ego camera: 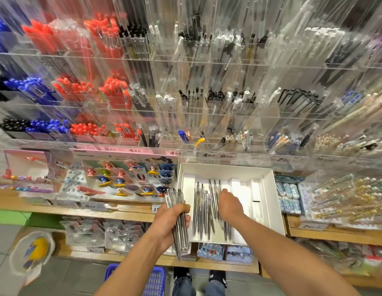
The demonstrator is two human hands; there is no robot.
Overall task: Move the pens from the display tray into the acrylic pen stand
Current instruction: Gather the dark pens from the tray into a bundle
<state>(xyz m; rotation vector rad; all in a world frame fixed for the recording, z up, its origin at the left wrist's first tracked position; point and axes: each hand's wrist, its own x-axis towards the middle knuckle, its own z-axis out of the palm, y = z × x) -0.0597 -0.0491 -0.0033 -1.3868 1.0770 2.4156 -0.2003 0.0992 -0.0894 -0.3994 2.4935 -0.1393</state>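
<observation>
A white display tray (269,189) sits on the wooden shelf in front of me, with several clear silver pens (204,212) lying lengthwise in its left half. My left hand (169,221) grips a bundle of the same pens (178,223), held upright just left of the tray. My right hand (228,205) reaches down into the tray, fingers curled onto the pens there; whether it holds any is hidden by the hand's back. Above the tray rises the tiered acrylic pen stand (185,144), its compartments holding red, blue, black and clear pens.
A card of clip toys (130,178) lies left of the tray, eraser packs (289,197) and decorated pens to its right. Lower shelves hold packaged goods. A blue basket (153,280) stands on the floor by my feet.
</observation>
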